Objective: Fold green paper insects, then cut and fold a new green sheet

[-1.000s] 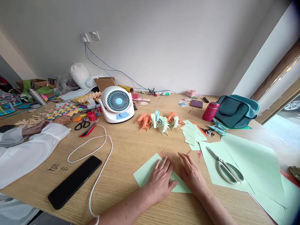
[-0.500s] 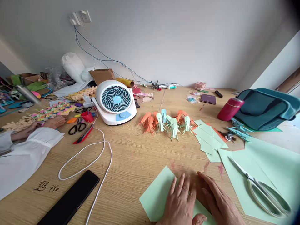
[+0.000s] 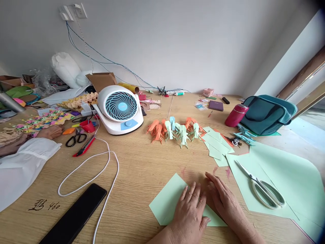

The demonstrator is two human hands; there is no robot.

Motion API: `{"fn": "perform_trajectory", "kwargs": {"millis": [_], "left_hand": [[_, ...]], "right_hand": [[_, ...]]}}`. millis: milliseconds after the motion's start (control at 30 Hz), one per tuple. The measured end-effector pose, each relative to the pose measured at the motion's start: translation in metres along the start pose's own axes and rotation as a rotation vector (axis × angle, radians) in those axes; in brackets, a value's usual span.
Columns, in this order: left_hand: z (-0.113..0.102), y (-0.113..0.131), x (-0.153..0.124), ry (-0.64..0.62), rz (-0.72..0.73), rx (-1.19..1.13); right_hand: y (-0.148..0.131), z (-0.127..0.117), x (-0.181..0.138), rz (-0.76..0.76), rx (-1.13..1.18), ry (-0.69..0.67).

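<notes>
A small sheet of light green paper (image 3: 166,201) lies on the wooden table (image 3: 142,166) near the front edge. My left hand (image 3: 190,211) rests flat on it, fingers stretched out. My right hand (image 3: 224,200) lies flat beside it, touching the sheet's right part, fingers extended. A row of folded orange and green paper figures (image 3: 175,130) stands farther back in the middle.
Scissors (image 3: 264,188) lie on large green sheets (image 3: 286,176) to the right. Cut green pieces (image 3: 215,144), a red bottle (image 3: 236,115) and a teal bag (image 3: 266,113) sit behind. A white fan (image 3: 119,110), its cable (image 3: 101,162) and a black phone (image 3: 76,217) are left. Another person's sleeve (image 3: 22,166) is far left.
The view has swung about; my hands stay flat on the green sheet, pressing it in much the same place.
</notes>
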State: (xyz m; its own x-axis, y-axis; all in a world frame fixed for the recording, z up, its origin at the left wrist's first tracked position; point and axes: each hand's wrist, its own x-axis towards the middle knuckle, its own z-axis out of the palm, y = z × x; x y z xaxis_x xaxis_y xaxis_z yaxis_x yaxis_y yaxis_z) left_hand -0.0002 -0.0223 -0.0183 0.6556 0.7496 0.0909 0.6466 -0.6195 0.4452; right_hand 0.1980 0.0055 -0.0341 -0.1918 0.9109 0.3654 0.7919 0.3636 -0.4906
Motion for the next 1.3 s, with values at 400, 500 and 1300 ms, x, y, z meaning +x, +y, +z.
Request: {"fn": "perform_trajectory", "kwargs": {"millis": [400, 500, 1300], "left_hand": [[0.01, -0.006, -0.005, 0.046, -0.058, 0.198], [-0.004, -0.002, -0.005, 0.048, -0.105, 0.172], [-0.027, 0.0, -0.089, -0.039, -0.001, 0.358]], "right_hand": [[-0.024, -0.015, -0.007, -0.141, 0.042, -0.09], [-0.035, -0.025, -0.011, -0.187, 0.075, -0.111], [-0.048, -0.042, -0.084, -0.404, -0.292, -0.438]]}}
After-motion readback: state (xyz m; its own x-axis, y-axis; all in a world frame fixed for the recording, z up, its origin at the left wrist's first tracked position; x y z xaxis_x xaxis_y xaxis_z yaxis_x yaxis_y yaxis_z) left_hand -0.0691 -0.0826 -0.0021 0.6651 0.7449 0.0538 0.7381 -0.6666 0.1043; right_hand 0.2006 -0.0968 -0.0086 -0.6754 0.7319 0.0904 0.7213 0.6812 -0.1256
